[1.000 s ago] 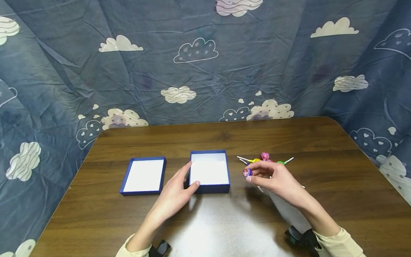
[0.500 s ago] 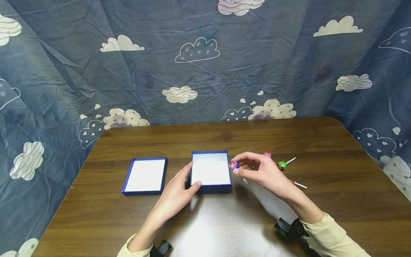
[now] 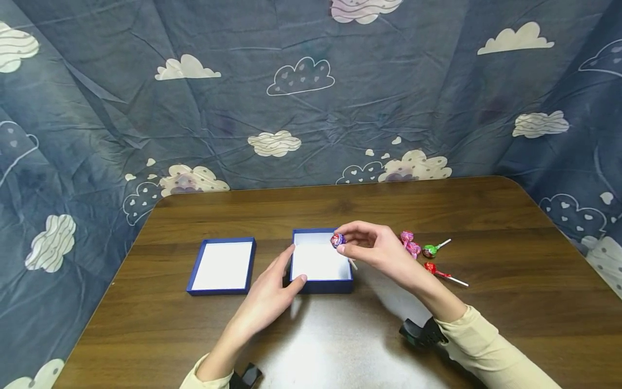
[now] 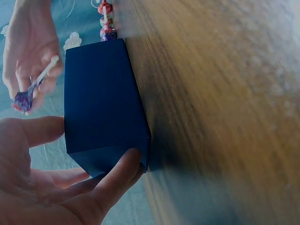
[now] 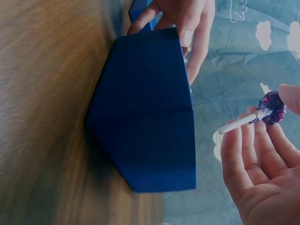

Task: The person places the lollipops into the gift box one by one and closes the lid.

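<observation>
The work looks to be at an early stage. The blue box (image 3: 328, 287) stands uncovered on the desk (image 3: 160, 324), and what seems to be its shallow lid (image 3: 221, 266) lies inner side up on its left. 1 purple lollipop (image 3: 337, 240) is off the desk, pinched by its wrapped head in the right hand (image 3: 373, 247) above the box's right side, not set down. Pink wrappers (image 3: 412, 249), 1 green lollipop (image 3: 430, 250) and 1 red lollipop (image 3: 431, 268) lie untouched to the right. The left hand (image 3: 269, 289) is spread wide, touching the box at its near left corner.

Only the head view shows the white insides of box and lid. The left wrist view adds a dark purple wrapper (image 4: 110, 34) beyond the box, probably hidden from the head view by the right hand. The right wrist view shows the white stick (image 5: 238, 123), mostly covered from above.
</observation>
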A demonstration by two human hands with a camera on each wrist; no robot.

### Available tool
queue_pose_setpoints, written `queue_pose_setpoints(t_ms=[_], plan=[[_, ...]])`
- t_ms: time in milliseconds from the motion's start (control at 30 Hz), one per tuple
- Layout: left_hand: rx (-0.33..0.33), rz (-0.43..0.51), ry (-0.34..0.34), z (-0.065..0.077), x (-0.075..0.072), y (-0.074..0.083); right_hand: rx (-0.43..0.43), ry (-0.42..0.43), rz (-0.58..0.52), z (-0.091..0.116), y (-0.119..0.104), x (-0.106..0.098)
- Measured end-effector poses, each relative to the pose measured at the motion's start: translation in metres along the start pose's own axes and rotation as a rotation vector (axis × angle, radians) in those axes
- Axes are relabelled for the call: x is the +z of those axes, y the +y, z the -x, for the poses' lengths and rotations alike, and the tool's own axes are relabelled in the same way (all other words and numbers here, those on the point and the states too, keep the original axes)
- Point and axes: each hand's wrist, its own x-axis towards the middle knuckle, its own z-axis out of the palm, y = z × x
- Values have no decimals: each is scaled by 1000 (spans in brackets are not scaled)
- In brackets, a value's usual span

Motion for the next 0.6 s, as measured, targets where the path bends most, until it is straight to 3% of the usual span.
queue_pose_setpoints(t_ms=[167, 600], plan=[[4, 2, 1, 0, 0, -1, -26, -17, 7, -16, 1, 10], [15, 26, 15, 0, 0, -2, -123, -49, 228, -45, 16, 36]])
